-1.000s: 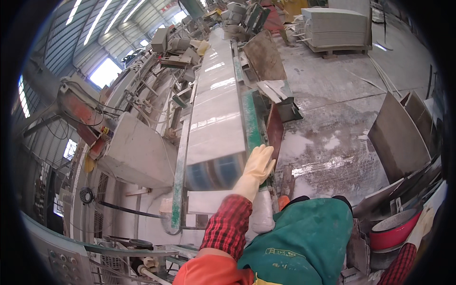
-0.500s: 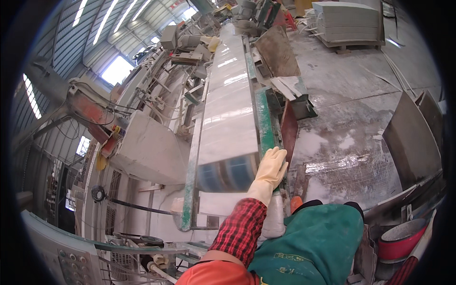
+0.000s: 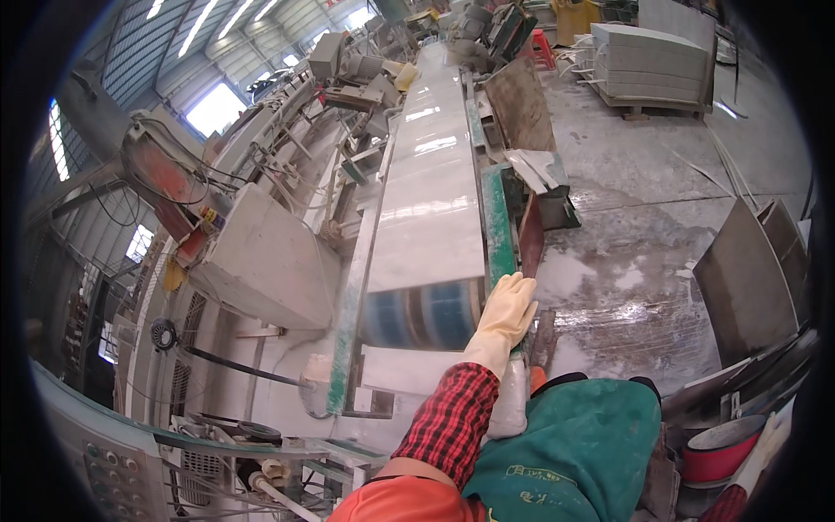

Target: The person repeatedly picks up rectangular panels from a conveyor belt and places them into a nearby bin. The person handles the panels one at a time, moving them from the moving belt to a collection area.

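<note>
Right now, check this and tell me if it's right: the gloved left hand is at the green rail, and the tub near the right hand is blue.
One thing is wrong: the tub near the right hand is red, not blue, as the head view shows. The gloved left hand is indeed at the green rail.

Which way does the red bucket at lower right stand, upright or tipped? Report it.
Upright: the red bucket has its round rim and open mouth facing up, beside the right hand.
</note>
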{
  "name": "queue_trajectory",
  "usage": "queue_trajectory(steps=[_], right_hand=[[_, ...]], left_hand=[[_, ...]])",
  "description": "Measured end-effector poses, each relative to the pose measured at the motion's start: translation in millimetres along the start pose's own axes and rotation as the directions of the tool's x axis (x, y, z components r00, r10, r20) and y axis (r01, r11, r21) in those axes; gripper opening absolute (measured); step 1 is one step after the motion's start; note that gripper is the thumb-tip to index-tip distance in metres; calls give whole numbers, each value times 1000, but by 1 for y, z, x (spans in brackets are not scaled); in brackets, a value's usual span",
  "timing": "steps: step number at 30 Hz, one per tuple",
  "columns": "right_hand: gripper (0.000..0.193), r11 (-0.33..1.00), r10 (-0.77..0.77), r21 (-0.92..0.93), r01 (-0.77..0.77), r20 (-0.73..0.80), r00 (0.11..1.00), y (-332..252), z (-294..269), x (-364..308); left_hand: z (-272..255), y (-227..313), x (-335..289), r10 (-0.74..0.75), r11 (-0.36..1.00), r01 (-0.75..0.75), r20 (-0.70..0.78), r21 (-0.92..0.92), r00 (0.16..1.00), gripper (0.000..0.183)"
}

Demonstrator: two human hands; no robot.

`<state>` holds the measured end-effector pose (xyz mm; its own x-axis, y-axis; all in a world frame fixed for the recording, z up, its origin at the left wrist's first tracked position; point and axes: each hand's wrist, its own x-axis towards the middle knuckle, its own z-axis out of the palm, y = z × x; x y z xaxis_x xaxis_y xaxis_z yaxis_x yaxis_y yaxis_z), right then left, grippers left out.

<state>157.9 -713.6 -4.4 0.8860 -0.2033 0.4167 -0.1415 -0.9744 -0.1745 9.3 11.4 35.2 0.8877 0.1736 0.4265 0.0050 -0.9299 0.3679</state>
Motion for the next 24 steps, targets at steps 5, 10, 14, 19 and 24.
queue_trajectory(steps=[5,10,14,19,24], right_hand=[[59,992,121,-50,-113,186,975,63,34,-5],[87,937,287,-277,-215,255,923,64,24,3],[85,931,319,123,-343,182,930,57,30,-3],[75,833,438,203,-515,327,837,28,-9,7],[74,178,441,750,-637,518,733,-104,-98,-4]], left_hand=[[2,-5,-1,19,1000,-19,-46,-19,999,22],[6,-12,-6,-3,999,1,-52,-32,999,23],[6,-12,-8,-18,998,12,-79,-69,997,24],[8,-16,-10,-22,994,16,-51,-109,998,28],[27,-31,-14,-169,977,155,-88,-146,982,26]])
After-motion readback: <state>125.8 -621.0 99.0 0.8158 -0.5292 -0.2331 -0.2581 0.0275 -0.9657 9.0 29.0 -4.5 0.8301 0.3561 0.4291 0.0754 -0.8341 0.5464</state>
